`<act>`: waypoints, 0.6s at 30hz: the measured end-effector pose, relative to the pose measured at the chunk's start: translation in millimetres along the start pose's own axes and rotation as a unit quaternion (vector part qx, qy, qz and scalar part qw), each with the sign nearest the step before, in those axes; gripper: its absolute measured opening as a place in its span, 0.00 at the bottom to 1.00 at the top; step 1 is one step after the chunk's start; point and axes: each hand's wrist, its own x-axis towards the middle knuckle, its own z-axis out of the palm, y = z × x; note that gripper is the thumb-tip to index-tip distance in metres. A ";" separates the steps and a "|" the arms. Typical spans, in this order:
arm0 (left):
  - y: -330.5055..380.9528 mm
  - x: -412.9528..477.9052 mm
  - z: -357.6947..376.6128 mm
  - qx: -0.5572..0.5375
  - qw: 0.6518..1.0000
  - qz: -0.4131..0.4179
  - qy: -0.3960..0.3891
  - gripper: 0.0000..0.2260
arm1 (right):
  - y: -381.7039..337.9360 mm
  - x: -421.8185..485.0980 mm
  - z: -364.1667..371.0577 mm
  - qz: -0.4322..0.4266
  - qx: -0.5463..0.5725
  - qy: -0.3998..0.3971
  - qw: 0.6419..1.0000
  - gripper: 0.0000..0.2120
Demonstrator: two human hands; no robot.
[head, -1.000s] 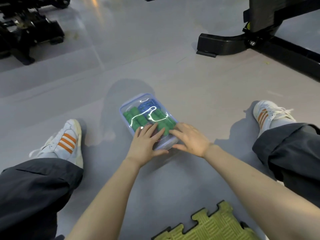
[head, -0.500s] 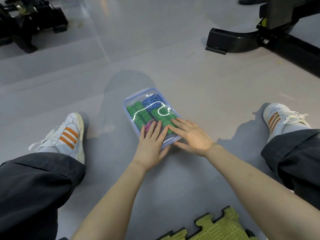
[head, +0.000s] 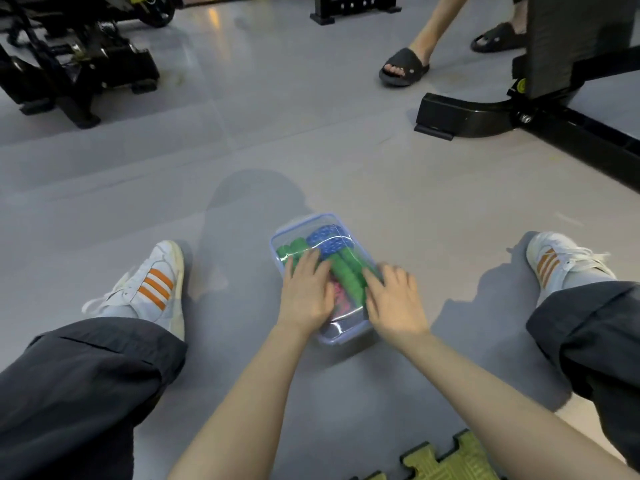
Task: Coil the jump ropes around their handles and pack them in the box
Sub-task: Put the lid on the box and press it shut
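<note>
Head view: both hands had moved up the lid of the packed box.
The left hand (head: 306, 296) and right hand (head: 394, 299), a second earlier at the near end, lay flat farther along the clear lid (head: 346, 320), fingers extended, pressing and grasping nothing. The jump ropes (head: 346, 275) sat coiled inside the box (head: 341, 337) on the floor between the legs. Judgement: packing complete, lid being seated.

A gym: a black exercise-machine frame (head: 79, 64) stands far left and a heavy black machine base (head: 485, 116) far right on the smooth grey floor (head: 277, 133). A yellow-green interlocking foam mat (head: 450, 462) lies near right, and jump ropes (head: 344, 271) fill a clear box (head: 341, 337).
</note>
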 end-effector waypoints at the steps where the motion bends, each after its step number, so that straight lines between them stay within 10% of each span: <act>1: -5.9 6.4 -1.9 0.027 0.998 -0.037 -0.044 0.21 | -3.8 -8.7 3.3 -0.027 -0.001 -0.008 1.000 0.20; 12: 2.7 7.1 3.3 0.127 0.985 -0.092 -0.065 0.34 | 12.4 10.4 -23.8 -0.063 -0.022 -0.140 0.988 0.37; 15: -6.8 26.9 -4.9 0.194 0.976 -0.055 -0.085 0.25 | -8.2 -11.3 -8.1 -0.015 -0.027 -0.165 0.986 0.55; 18: -14.3 26.6 -1.4 0.162 0.975 -0.036 -0.144 0.23 | -9.2 -15.6 2.3 -0.020 -0.055 -0.171 0.984 0.50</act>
